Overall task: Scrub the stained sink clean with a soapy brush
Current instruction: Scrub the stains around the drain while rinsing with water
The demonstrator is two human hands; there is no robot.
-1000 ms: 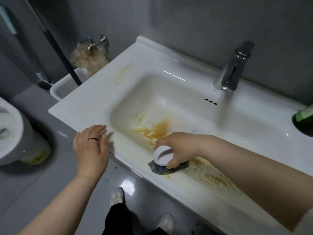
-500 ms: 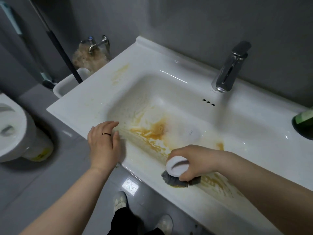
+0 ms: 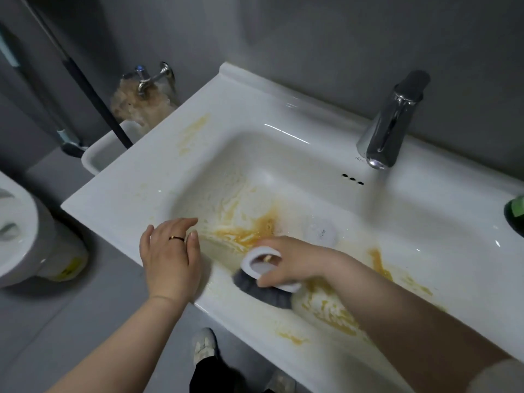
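A white sink (image 3: 297, 117) fills the middle of the view, with orange-yellow stains (image 3: 252, 231) smeared over the basin floor, the near wall and the front rim. My right hand (image 3: 295, 260) grips a brush (image 3: 263, 282) with a white loop handle and grey bristles, pressed against the near inner wall of the basin. My left hand (image 3: 170, 256), with a ring on one finger, lies flat with straight fingers on the front rim, left of the brush. A white drain plug (image 3: 321, 231) sits in the basin floor behind my right hand.
A chrome faucet (image 3: 391, 123) stands at the back right. A green bottle (image 3: 514, 214) shows at the right edge. Left of the sink are a wall tap (image 3: 147, 78), a mop (image 3: 136, 106) in a small white basin (image 3: 102, 154), and a toilet (image 3: 19, 234).
The brush and my right hand slid right along the near wall, then came back left. My left hand moved right along the front rim, closer to the brush.
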